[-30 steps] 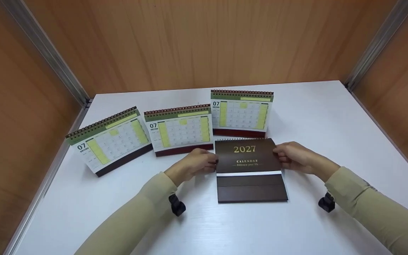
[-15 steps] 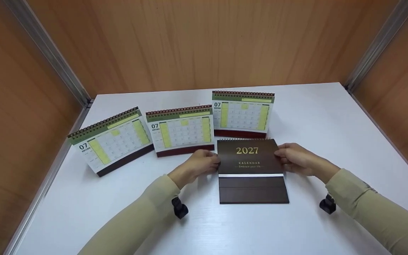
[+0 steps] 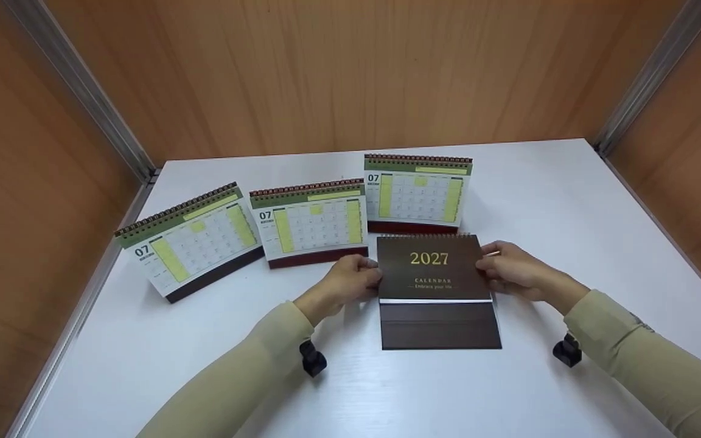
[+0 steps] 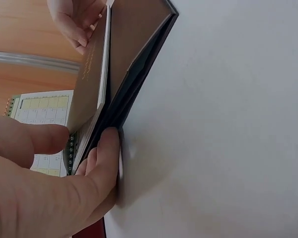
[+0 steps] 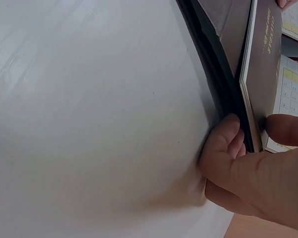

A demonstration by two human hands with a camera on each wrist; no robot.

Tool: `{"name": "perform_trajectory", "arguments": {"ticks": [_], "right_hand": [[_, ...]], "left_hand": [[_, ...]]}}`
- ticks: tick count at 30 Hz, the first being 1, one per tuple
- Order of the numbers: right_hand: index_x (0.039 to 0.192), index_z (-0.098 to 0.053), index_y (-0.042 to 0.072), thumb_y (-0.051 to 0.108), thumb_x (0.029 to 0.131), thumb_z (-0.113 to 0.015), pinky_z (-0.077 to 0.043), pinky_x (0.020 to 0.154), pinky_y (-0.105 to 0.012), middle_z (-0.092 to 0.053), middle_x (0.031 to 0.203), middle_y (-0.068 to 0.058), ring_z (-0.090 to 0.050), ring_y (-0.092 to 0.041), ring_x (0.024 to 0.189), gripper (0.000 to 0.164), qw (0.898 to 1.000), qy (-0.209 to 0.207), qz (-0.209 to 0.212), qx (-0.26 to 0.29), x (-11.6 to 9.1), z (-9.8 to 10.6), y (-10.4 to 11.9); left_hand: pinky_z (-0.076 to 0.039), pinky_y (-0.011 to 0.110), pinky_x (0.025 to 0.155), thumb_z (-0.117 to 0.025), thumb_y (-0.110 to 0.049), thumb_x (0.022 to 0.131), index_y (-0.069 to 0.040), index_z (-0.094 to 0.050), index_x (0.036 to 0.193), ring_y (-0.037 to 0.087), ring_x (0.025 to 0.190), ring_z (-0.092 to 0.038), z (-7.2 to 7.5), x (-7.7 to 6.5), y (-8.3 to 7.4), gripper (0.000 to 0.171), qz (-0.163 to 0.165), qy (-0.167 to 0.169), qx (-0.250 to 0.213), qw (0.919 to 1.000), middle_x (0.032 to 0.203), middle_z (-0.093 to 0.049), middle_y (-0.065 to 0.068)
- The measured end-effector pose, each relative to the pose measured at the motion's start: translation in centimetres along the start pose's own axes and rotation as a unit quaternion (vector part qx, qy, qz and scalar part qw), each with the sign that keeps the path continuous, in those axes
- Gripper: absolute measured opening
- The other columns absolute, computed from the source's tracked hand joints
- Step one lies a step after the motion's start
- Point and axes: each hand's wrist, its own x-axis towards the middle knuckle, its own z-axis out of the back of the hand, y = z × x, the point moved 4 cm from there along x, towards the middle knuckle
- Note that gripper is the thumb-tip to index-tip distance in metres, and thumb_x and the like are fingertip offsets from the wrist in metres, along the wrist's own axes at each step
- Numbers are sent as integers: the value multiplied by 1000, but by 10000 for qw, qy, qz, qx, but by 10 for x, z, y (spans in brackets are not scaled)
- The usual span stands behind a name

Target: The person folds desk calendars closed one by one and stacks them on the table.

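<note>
Brown calendar [image 3: 439,293] has shifted slightly right; left hand [image 3: 345,283] and right hand [image 3: 516,272] pinch opposite side edges, equally near, coil [image 3: 426,235] running left-right between them.

Brown rectangular desk calendar [image 3: 429,270] has smooth, low-sheen card-like cover, metallic-looking gold lettering [image 3: 429,258], metal-looking wire coil [image 3: 423,235]. Upright white-and-green calendars [image 3: 320,225] have matt paper pages. White flat tabletop [image 3: 387,395] is smooth, faintly glossy. Orange-brown panels [image 3: 387,73] show wood grain; straight grey corner strips [image 3: 87,91] look metal. Khaki sleeves [image 3: 636,359] are matt cloth; small black wrist mounts [image 3: 314,362] look plastic.
</note>
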Motion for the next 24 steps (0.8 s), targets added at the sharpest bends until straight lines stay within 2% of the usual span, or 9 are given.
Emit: {"name": "perform_trajectory", "arguments": {"ticks": [5, 12, 14, 16, 19, 21, 24], "right_hand": [[150, -26, -6, 11, 106, -50, -53, 70, -24, -55, 116, -10, -59, -12, 88, 53, 9996, -136, 42, -260, 1, 4, -1], [145, -28, -7, 12, 101, -50, -46, 64, -24, -52, 98, -5, -48, -11, 75, 54, 9948, -471, 190, -887, -1, 16, 1], [144, -29, -9, 14, 100, -50, -50, 71, -25, -56, 104, -10, -54, -14, 83, 54, 9901, -613, 252, -1237, -2, 18, 2], [143, -30, -12, 16, 100, -49, -55, 84, -32, -58, 119, -20, -61, -23, 100, 55, 9836, -741, 294, -1618, -3, 20, 4], [144, -31, -15, 19, 100, -48, -52, 105, -46, -51, 138, -32, -55, -37, 126, 58, 9707, -889, 335, -2209, -5, 24, 6], [143, -31, -17, 19, 100, -47, -48, 111, -55, -49, 140, -37, -53, -43, 130, 59, 9633, -947, 344, -2487, -6, 27, 6], [142, -31, -20, 20, 99, -47, -47, 111, -59, -50, 136, -38, -54, -46, 128, 60, 9553, -1023, 354, -2750, -8, 32, 6]], "left_hand": [[-59, 37, 99, -61, -12, 107, 4, -58, 132, 21, 111, -67, -5, 0, 0, 30, -35, -123, 185, 9997, 119, -66, 14], [-59, 36, 98, -62, -14, 106, 0, -58, 128, 18, 104, -67, -18, 4, -3, 26, -131, -204, 118, 9996, 114, -68, 12], [-59, 37, 98, -62, -14, 106, 0, -58, 128, 19, 104, -68, -22, 6, -4, 26, -143, -218, 73, 9996, 113, -68, 12], [-58, 37, 98, -63, -13, 106, 0, -58, 128, 19, 104, -68, -28, 7, -5, 26, -170, -247, 73, 9995, 113, -69, 12], [-58, 37, 99, -64, -11, 104, 0, -58, 128, 20, 105, -70, -37, 9, -6, 27, -242, -267, 31, 9993, 114, -69, 12], [-57, 38, 100, -65, -10, 104, 0, -58, 128, 21, 106, -71, -43, 10, -6, 27, -283, -263, -30, 9992, 115, -70, 13], [-58, 38, 100, -65, -7, 103, 1, -57, 128, 24, 107, -73, -51, 13, -7, 28, -322, -246, -182, 9990, 115, -70, 14]]}}
